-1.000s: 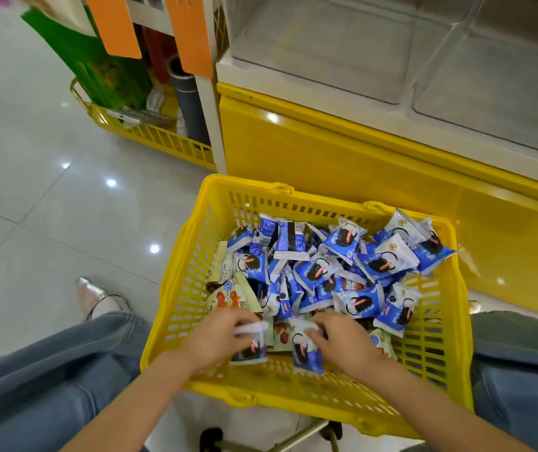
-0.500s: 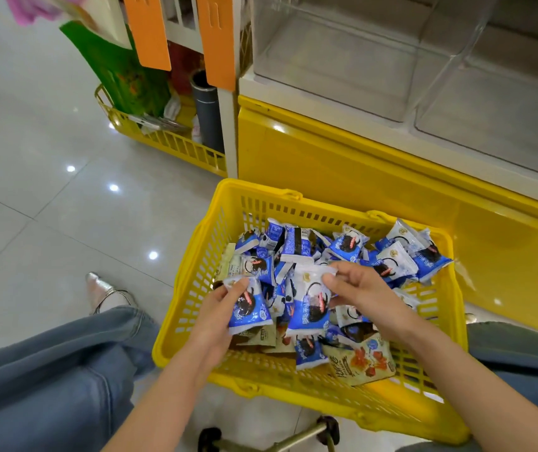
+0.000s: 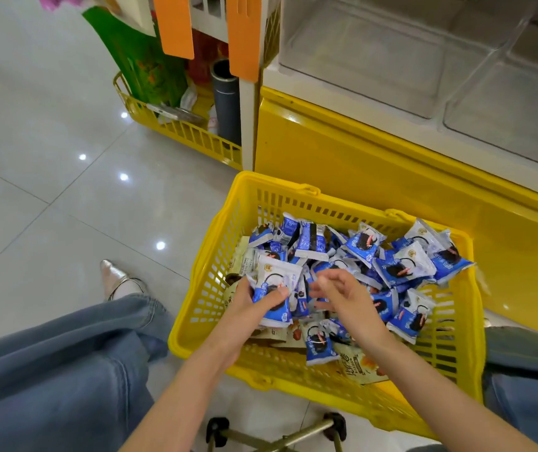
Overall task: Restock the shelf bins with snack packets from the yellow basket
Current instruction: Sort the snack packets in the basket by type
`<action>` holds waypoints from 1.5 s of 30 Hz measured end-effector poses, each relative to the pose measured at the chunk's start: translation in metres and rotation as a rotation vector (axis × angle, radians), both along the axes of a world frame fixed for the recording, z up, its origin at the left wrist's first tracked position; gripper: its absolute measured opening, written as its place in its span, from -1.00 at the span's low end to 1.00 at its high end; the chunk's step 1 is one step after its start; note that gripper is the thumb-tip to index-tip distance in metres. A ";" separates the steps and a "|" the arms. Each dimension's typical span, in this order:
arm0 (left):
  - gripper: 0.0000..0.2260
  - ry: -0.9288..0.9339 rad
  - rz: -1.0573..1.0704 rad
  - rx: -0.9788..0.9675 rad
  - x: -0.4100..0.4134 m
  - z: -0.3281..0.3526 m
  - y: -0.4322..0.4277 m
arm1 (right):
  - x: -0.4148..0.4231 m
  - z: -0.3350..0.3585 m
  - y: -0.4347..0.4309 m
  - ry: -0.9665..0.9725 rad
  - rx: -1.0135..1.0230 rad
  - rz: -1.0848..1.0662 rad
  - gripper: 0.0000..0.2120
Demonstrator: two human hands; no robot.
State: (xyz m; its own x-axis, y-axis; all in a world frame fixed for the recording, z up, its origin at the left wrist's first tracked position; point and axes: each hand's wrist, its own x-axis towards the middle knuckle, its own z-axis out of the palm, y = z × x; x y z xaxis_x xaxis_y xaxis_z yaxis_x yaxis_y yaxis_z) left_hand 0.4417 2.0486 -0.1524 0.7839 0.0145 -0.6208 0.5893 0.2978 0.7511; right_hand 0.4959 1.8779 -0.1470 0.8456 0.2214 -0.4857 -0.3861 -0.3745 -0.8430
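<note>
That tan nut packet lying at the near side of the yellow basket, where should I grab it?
Pinch the tan packet by its near edge, coming down from your side. It lies flat on the basket floor, its far corner tucked under a blue packet, so the near edge looks freest.

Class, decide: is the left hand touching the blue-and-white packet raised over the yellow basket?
Touching. The head view shows the left hand holding the blue-and-white packet, thumb curled across its front.
</note>
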 end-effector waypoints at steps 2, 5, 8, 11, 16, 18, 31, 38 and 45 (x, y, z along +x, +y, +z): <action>-0.54 -0.009 0.023 0.007 0.001 0.000 0.004 | -0.001 -0.022 -0.021 -0.131 -0.277 0.237 -0.94; -0.50 0.006 0.032 0.018 0.003 0.000 0.006 | -0.011 -0.061 -0.041 -0.106 -0.574 0.596 -0.63; -0.51 0.019 0.030 0.021 0.003 -0.002 0.008 | -0.018 -0.087 -0.042 -0.100 -0.766 0.721 -0.35; -0.53 0.032 0.055 0.019 0.002 -0.004 0.008 | -0.016 -0.096 -0.032 -0.186 -0.910 0.797 -0.29; -0.52 0.045 0.055 0.025 0.002 -0.011 0.007 | -0.012 -0.092 -0.022 -0.172 -0.929 0.860 -0.43; -0.46 0.062 0.063 0.028 0.002 -0.013 0.006 | -0.014 -0.089 -0.023 -0.176 -0.874 0.865 -0.58; 0.10 0.042 -0.063 0.253 0.049 0.018 -0.034 | 0.039 0.026 -0.068 -0.433 -0.390 0.151 -0.73; -0.37 -0.054 -0.219 0.392 0.143 0.016 -0.113 | 0.117 0.028 -0.084 -0.540 -0.570 -0.053 -0.81; -0.33 -0.164 -0.577 0.819 0.157 -0.024 -0.119 | 0.120 -0.010 -0.103 -0.503 -0.970 0.146 -0.63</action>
State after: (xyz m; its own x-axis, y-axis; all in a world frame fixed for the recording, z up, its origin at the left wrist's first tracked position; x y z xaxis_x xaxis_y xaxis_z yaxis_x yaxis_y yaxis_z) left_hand 0.5982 1.9296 -0.1764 0.8803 -0.0197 -0.4740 0.3521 -0.6424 0.6807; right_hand 0.6162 1.7752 -0.1572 0.9923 0.0461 -0.1147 0.0205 -0.9765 -0.2145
